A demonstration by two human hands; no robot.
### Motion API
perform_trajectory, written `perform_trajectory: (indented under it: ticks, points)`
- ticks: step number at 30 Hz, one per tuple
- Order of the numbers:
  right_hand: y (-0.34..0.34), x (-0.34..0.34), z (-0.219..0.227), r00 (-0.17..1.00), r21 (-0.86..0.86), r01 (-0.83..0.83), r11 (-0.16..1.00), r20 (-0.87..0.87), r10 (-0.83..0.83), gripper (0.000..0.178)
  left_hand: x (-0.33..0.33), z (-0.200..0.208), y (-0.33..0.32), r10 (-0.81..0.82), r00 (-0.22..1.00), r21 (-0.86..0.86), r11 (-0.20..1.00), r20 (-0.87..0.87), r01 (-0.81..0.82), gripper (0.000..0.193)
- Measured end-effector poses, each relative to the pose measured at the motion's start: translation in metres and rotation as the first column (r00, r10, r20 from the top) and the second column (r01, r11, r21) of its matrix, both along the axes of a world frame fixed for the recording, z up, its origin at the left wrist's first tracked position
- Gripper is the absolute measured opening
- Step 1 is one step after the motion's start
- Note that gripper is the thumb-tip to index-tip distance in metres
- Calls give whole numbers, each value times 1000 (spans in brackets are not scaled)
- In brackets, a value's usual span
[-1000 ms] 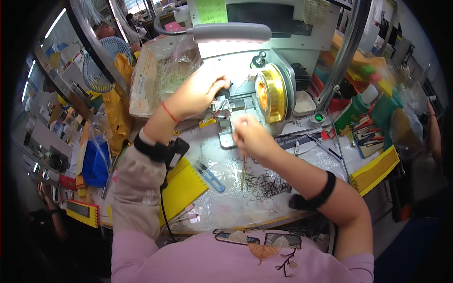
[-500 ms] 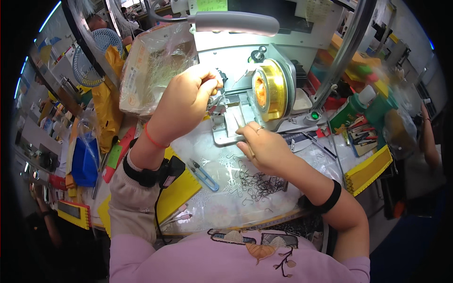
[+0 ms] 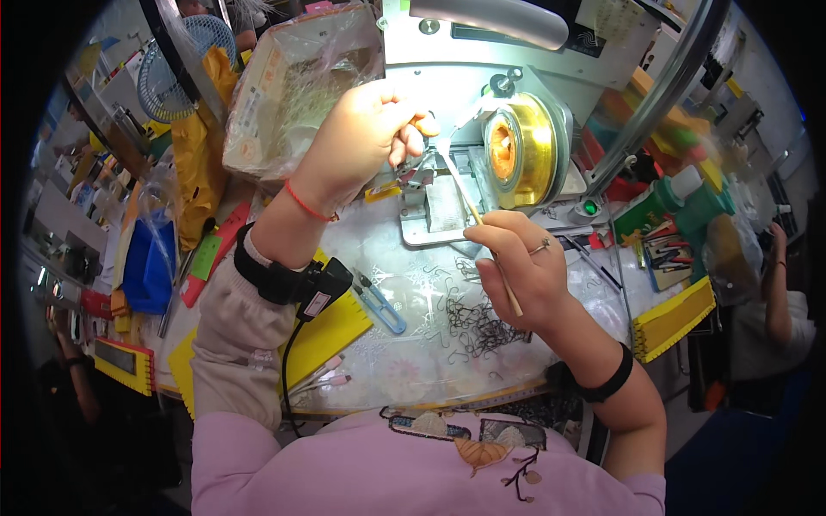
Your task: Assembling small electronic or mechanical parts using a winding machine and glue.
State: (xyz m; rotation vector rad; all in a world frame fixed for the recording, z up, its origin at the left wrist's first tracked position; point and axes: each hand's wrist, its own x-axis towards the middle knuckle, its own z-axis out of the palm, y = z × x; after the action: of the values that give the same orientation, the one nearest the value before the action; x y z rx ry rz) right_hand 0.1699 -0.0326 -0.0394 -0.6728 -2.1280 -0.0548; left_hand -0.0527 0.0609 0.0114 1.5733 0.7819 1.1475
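My left hand (image 3: 366, 133) is raised in front of a grey bench machine (image 3: 482, 69), its fingers pinched on something small and thin that I cannot make out. My right hand (image 3: 520, 267) holds a thin wooden stick (image 3: 477, 215) that slants up toward the left hand's fingertips. Beside them turns or sits a gold-coloured spool (image 3: 520, 150) of orange thread on the machine. Below the right hand lies a pile of small dark wire hooks (image 3: 473, 331) on the plastic-covered table (image 3: 404, 361).
Small blue snips (image 3: 383, 305) lie on the table by a yellow sheet (image 3: 331, 331). A clear bag of material (image 3: 292, 82) stands at the back left, blue bins (image 3: 146, 262) further left. Green bottles (image 3: 680, 202) and a yellow tray (image 3: 675, 318) are at the right, beside another person's arm (image 3: 779, 292).
Both hands have risen from the table toward the machine. The left hand lifted away from the clamp area, and the right hand brought the stick up to meet it.
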Motion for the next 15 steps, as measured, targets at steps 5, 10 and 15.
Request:
perform_trajectory:
  ticks: [5, 10, 15]
  points:
    - [-7, -3, 0, 996, 1, 64, 998, 61, -64, 26, 0, -2, 3, -34, 999, 23, 999, 17, 33, 15]
    - [-18, 2, -4, 976, -100, 131, 986, 185, -111, 31, 8, 3, -4, -8, 1000, 44, 999, -25, 9, 14]
    - [-60, 9, 7, 883, -354, 157, 922, 469, 30, 43, 3, 1, -17, 13, 993, 95, 995, -120, -1, 17]
